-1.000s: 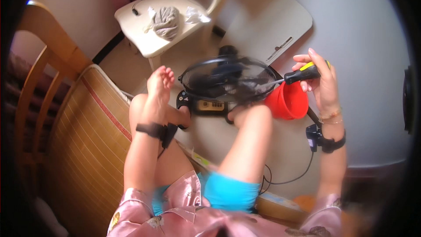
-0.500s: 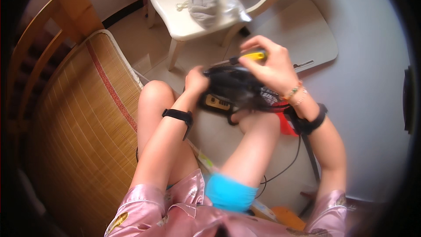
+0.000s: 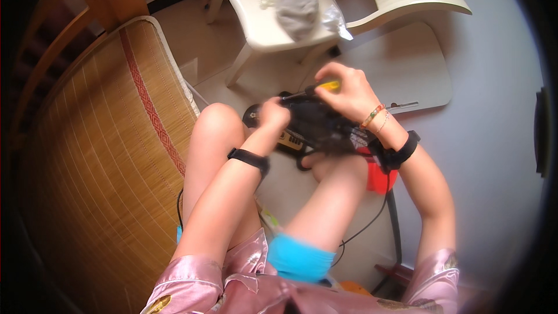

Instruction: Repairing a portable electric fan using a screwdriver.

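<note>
My right hand (image 3: 350,94) is closed on a screwdriver (image 3: 330,86) with a yellow and black handle. Its thin shaft points left toward my left hand (image 3: 273,117), whose fingers are curled on the edge of a dark black object (image 3: 317,119). That object is blurred, and its kind cannot be made out; it sits over my right shin. The screwdriver's tip is hidden near my left fingers. Beyond my left hand a round black part (image 3: 251,115) shows. Below the black object lies a black and tan panel with slots (image 3: 292,141), partly covered.
A cream chair (image 3: 256,23) ahead carries a grey cloth bundle (image 3: 297,13) and crumpled clear plastic (image 3: 334,20). A woven mat (image 3: 99,157) lies at left. A pale board (image 3: 427,64) leans by the wall at right. Something red (image 3: 381,179) and a black cable (image 3: 372,224) lie near my right leg.
My left hand has shifted slightly right and down, and my right hand with the screwdriver slightly left and down. The whole view has also shifted, with the chair lower and further right.
</note>
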{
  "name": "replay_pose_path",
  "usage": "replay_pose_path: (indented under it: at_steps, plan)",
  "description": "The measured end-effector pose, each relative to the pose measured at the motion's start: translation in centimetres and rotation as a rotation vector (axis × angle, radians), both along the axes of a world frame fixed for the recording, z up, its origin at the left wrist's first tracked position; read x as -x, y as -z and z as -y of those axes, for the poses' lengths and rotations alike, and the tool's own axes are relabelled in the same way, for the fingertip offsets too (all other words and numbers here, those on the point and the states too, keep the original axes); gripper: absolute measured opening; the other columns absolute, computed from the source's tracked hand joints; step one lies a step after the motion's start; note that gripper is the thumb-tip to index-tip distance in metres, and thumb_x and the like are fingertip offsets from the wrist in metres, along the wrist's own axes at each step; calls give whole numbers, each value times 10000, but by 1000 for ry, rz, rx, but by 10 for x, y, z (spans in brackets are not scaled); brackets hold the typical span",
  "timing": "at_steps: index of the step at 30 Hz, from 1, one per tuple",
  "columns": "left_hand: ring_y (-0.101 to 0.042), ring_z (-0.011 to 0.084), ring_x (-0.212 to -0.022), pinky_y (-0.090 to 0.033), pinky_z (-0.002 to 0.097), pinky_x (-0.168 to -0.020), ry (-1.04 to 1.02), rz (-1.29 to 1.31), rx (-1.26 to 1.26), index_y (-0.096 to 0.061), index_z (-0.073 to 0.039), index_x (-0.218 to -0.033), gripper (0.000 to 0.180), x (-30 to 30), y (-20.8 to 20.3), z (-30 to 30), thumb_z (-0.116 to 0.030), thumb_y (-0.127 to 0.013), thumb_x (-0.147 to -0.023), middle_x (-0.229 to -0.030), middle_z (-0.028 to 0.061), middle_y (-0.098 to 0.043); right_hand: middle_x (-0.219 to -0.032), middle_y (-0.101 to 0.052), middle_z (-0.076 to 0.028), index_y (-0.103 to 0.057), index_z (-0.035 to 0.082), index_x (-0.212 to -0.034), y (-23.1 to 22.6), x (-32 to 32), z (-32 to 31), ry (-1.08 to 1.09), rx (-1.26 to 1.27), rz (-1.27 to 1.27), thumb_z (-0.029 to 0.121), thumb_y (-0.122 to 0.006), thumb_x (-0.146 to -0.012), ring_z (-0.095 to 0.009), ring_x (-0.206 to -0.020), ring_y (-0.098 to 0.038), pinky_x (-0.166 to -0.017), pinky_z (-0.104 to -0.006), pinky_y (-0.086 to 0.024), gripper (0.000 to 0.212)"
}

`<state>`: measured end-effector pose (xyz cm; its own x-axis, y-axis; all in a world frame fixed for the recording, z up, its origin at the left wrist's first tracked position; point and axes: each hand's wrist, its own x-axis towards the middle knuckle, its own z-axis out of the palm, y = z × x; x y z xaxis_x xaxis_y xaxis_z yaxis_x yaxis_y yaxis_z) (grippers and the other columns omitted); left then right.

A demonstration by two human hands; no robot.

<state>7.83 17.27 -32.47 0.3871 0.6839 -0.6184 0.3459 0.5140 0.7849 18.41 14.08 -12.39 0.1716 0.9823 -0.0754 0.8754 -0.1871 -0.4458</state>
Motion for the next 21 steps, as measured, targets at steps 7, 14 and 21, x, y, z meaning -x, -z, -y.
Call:
replay_pose_path:
  at_steps: [7,14,21]
  plan:
    - [-647,217,-1053,-469,282,-922,-79,65,41,-617,7,-1240,444,-11,12,5,38,-556,-801,-1116,124,-696,-896,-659,-214,-615,-20,-888,-10,-2,-22,-296,77,132,40,-626,-735,-382,-896,-643,-815,-411,-522,165]
    - [-650,211,-1068,-476,290,-929,-77,11,6,-616,-20,-1265,454,-11,7,9,15,-572,-815,-1152,113,-693,-909,-661,-218,-612,-23,-882,-5,1,-28,-299,113,91,27,-619,-730,-382,-903,-643,-819,-412,-521,161]
    - [-651,220,-1086,-474,290,-939,-92,12,-5,-623,-45,-1278,442,-7,-2,6,-20,-586,-838,-1161,118,-697,-883,-668,-227,-621,-15,-875,-4,-1,-32,-328,110,115,62,-651,-744,-381,-878,-656,-792,-405,-532,155]
